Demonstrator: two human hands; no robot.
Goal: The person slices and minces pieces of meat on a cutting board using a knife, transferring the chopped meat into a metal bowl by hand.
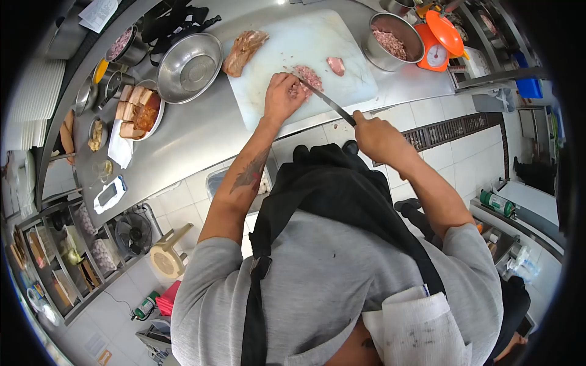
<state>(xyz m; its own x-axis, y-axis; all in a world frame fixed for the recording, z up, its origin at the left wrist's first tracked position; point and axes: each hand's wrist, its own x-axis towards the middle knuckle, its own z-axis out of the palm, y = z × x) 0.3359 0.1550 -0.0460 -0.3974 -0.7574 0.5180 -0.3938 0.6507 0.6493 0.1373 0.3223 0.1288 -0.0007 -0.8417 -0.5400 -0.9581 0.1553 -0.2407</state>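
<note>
My right hand (379,141) is closed around the handle of a long knife (332,105). Its blade slants up and left, with the tip end beside my left hand (284,96). The left fingers are curled and pressed against the near side of some chopped pink meat (310,77), partly covering it. This meat lies on a white cutting board (268,58). A small separate piece of meat (336,66) is to its right, and a large browned slab of meat (245,52) rests at the board's upper left edge.
Left of the board stand a wide steel bowl (190,68) and a dish of thick meat pieces (141,111). On the right are a steel pot (394,44) holding chopped meat and an orange scale (434,52). A phone-like device (110,194) lies at the counter's left end.
</note>
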